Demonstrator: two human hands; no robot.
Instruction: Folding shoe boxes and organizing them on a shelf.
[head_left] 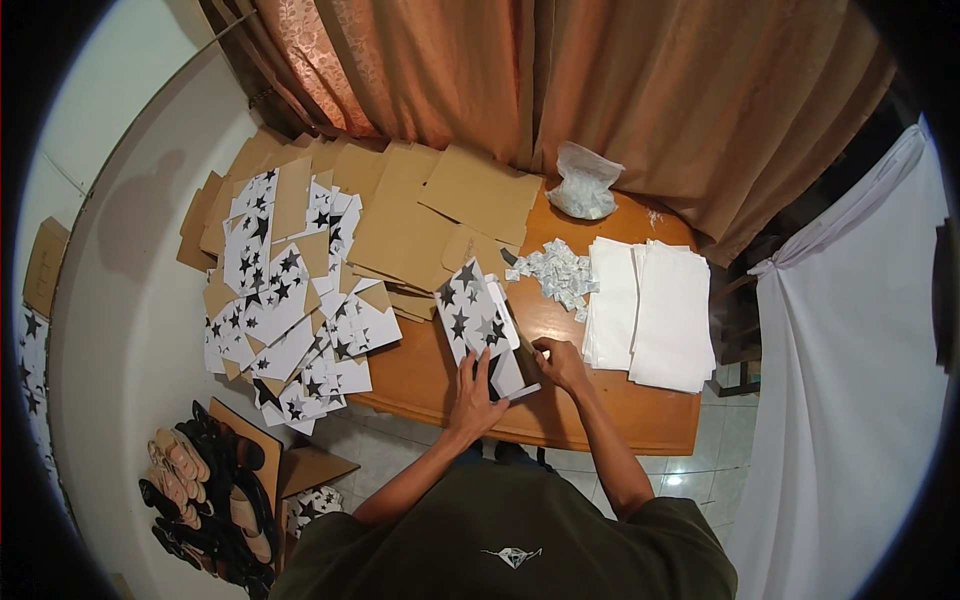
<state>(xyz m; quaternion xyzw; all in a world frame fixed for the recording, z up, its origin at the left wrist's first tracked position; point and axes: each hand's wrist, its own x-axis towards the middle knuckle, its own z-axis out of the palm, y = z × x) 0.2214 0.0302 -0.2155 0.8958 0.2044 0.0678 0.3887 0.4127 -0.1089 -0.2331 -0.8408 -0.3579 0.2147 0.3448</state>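
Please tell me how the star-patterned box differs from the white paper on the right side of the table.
The star-patterned box bears dark stars, while the white paper looks plain.
The box is partly folded, with raised flaps; the paper lies flat in stacks.
The left hand touches the box, while the paper is untouched.
Both have white surfaces.

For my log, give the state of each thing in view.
Starry box: partly folded; left hand on it, right hand at its edge
Starry blanks: unfolded, piled
Cardboard: flat, overlapping
Plastic bag: partly filled
Small packets: loose, heaped
White sheets: flat, stacked
Shoes: bunched together
Curtain: hanging
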